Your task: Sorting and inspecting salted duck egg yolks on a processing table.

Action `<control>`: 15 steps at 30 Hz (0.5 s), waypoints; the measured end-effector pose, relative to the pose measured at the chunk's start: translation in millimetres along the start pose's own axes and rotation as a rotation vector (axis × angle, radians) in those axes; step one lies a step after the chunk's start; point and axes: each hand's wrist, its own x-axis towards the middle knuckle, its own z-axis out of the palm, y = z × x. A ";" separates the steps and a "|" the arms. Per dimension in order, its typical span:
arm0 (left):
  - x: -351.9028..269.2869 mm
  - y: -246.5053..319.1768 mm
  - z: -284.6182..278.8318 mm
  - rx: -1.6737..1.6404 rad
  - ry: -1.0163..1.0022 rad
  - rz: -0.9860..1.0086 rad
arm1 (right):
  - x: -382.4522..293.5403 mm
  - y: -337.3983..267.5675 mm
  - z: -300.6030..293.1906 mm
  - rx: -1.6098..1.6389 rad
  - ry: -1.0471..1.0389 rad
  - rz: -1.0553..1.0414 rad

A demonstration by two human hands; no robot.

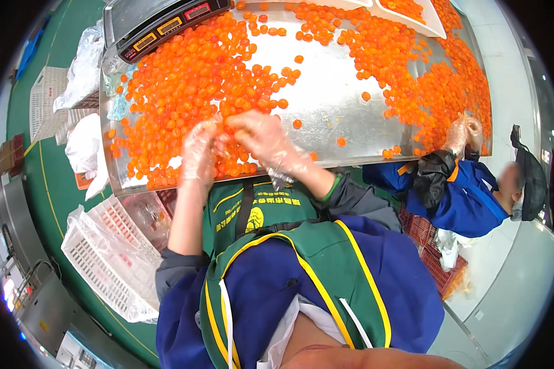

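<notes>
Many round orange balls, which look like salted egg yolks, lie heaped on a steel table. Over the near part of the left heap my left hand, in a thin clear plastic glove, has its fingers bent inward. Close beside it is my right hand, gloved the same way, its fingers curled towards the left fingertips. Something small and orange shows between the two hands, but blur and the balls behind hide whether either hand grips it.
A digital scale stands at the table's far left. White trays are at the back right. Another person works with gloved hands at the right end. White plastic crates and red crates flank me below the table edge.
</notes>
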 end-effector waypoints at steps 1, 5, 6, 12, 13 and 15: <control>-3.5 -14.7 -1.1 -0.020 0.007 0.005 | -6.3 -11.8 8.0 0.050 -0.006 0.010; -21.4 -34.0 3.9 0.045 0.025 0.006 | -22.8 5.5 19.8 -0.011 -0.035 0.059; -25.8 -32.3 5.2 0.053 0.030 -0.001 | -20.8 3.9 17.1 0.049 -0.069 0.116; -31.9 -25.4 9.1 0.178 0.014 -0.009 | -20.6 -2.6 3.1 0.730 -0.193 0.548; -29.3 -26.6 7.2 0.194 0.013 -0.009 | -23.9 2.8 5.9 0.823 -0.180 0.619; -29.6 -27.6 6.6 0.189 0.017 -0.013 | -26.4 13.7 12.1 0.937 -0.177 0.682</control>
